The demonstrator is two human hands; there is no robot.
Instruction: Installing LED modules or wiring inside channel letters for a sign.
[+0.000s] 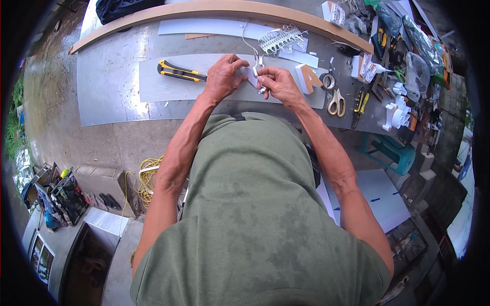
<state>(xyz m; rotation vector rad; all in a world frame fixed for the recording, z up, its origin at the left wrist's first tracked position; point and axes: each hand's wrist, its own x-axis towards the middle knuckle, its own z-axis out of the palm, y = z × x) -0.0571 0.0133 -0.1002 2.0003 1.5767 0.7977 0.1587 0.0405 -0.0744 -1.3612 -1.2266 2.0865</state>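
Head view, and closest to us comes one green shirt, two bare forearms reaching past it, with one teal stool off to the right, below table height. Up to the one metal table, and there are two hands at work just above one grey sheet! Right hand: thumb and fingers pinching one small white wired piece. Left hand: fingers curled beside one pale flat piece between the hands, though whether they grip it I cannot tell. One pair of scissors lies to the right, then one tape roll and one white-and-tan block letter beside it. Over left, one yellow-and-black utility knife on the sheet. Farther out, one bundle of white modules, too tangled to count; beyond it, one long tan beam spanning the far side.
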